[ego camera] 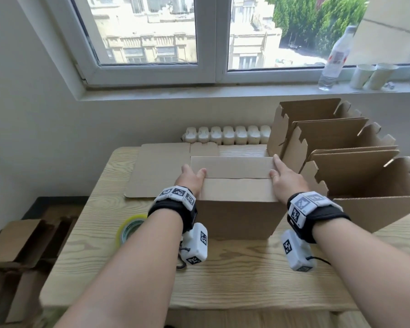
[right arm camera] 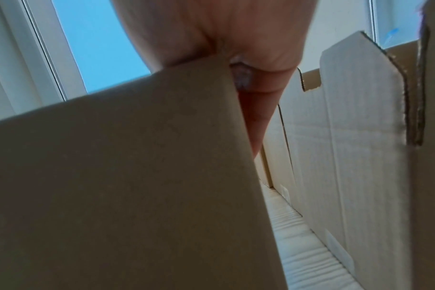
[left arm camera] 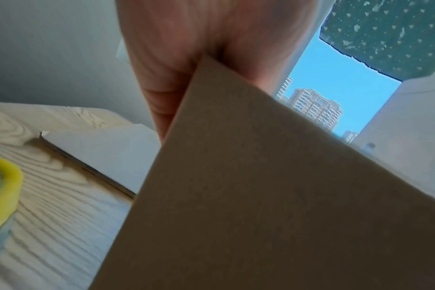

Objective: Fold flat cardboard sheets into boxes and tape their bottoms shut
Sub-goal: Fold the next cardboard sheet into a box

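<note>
A brown cardboard box (ego camera: 237, 209) stands on the wooden table (ego camera: 223, 280). Its two long flaps (ego camera: 232, 168) are folded flat on top and meet at a seam. My left hand (ego camera: 191, 177) grips the box's left end, thumb on the flaps and fingers hidden down the side. At the right end my right hand (ego camera: 284, 176) holds it the same way, index finger along the far flap's edge. The left wrist view shows a box corner (left arm camera: 261, 196) pressed into the left hand (left arm camera: 186, 49). In the right wrist view the box (right arm camera: 124, 176) sits against the right hand (right arm camera: 224, 29).
A yellow tape roll (ego camera: 128, 229) (left arm camera: 3, 188) lies left of the box. Flat cardboard sheets (ego camera: 159, 171) (left arm camera: 107, 157) lie behind it. Several open, formed boxes (ego camera: 355, 166) (right arm camera: 348, 137) crowd the right side. A bottle (ego camera: 336, 58) and paper cups (ego camera: 372, 75) stand on the sill. Cardboard (ego camera: 21, 252) is stacked on the floor at left.
</note>
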{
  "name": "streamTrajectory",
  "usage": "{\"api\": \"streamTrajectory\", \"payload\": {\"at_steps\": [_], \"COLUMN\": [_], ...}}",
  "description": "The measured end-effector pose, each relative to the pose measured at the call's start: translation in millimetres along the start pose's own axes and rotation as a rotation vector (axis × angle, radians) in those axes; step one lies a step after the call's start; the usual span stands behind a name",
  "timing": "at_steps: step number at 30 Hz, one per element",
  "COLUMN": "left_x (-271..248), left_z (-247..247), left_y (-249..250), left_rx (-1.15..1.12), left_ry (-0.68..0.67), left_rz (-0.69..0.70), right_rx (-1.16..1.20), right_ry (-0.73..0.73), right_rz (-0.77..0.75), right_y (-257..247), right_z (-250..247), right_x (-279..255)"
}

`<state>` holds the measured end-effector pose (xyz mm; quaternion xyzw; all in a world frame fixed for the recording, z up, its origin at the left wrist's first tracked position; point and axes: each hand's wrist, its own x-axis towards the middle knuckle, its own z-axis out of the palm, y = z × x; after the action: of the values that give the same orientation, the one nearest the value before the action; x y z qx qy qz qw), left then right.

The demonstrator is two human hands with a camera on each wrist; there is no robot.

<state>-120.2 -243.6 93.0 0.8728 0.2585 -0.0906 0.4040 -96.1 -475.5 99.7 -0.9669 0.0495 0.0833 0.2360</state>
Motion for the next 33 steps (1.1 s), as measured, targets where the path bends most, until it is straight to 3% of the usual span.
{"api": "streamTrajectory", "payload": {"at_steps": [6, 14, 22, 33], "left_x": [-6, -25, -44, -56], "left_z": [-8, -21, -34, -90], "left_y": [10, 27, 28, -20], "left_rx": [-0.089, 0.11, 0.109, 0.172], "left_ry": [-0.021, 0.147, 0.248, 0.29], "left_rz": [-0.024, 0.268, 0.366, 0.276], "right_rx": [-0.041, -0.163, -0.179, -0.114], "right_ry": [0.107, 0.117, 0.154, 0.215], "right_rz": [-0.133, -0.384, -0.515, -0.678], "right_y": [-1, -31, -51, -106], "right_z": [-8, -29, -37, -19], "right_x": [-7, -24, -38, -70]}}
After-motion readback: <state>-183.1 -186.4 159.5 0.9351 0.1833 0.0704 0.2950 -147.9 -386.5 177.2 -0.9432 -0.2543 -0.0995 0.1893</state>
